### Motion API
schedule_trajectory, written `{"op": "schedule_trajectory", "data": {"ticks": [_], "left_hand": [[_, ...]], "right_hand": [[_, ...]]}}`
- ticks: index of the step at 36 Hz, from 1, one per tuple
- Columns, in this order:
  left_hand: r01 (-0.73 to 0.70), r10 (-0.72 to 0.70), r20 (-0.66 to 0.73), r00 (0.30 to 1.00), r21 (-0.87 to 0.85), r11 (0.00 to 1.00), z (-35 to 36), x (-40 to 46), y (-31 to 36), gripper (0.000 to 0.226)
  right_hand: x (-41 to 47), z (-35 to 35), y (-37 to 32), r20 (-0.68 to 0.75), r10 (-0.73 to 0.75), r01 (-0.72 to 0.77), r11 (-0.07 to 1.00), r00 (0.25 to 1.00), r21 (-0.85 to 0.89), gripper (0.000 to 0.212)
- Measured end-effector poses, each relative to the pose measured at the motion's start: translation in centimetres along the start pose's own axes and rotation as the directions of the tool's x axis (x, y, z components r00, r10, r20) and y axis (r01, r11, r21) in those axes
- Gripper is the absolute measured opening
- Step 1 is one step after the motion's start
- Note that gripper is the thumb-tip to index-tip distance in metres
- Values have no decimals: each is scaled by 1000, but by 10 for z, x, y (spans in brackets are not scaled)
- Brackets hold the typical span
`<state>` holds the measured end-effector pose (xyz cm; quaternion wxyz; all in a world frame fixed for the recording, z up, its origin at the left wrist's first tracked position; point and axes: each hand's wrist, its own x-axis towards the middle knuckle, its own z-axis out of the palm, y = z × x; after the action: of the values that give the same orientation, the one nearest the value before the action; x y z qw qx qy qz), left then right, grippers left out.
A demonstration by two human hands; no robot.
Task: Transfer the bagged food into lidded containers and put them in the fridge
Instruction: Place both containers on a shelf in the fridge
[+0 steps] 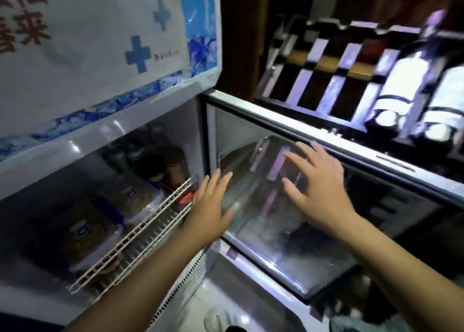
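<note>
Fig.: fridge w/ glass door (pixel 288 231) swung open. My left hand (pixel 209 213) sits at the door's hinge-side edge, fingers (pixel 216 181) spread & holding nothing; my right hand (pixel 319 188) lies flat on the glass, fingers likewise splayed, empty, prob. to steady or push the door shut. Two lidded containers (pixel 100 221) w/ brownish food rest side by side on the wire shelf (pixel 140 233), jars (pixel 163 166) behind them. Placement looks done; closing remains, I'd judge.

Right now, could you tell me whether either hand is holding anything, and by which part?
Nothing is held. Both the left hand and the right hand are open with fingers spread, in front of the fridge's glass door.
</note>
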<state>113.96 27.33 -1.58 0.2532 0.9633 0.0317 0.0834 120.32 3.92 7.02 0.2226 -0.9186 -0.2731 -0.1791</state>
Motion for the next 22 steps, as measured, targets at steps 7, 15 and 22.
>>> {"op": "schedule_trajectory", "data": {"ticks": [7, 15, 22], "left_hand": [[-258, 265, -11, 964, 196, 946, -1, 85, 153, 96], [-277, 241, 154, 958, 300, 913, 11, 93, 197, 87], [-312, 271, 218, 938, 183, 932, -30, 50, 167, 67]], "right_hand": [[-18, -95, 98, 217, 482, -360, 828, 849, -430, 77], [-11, -123, 92, 326, 400, -329, 910, 857, -252, 58], [-18, -151, 77, 614, 171, -233, 972, 771, 20, 36]]}}
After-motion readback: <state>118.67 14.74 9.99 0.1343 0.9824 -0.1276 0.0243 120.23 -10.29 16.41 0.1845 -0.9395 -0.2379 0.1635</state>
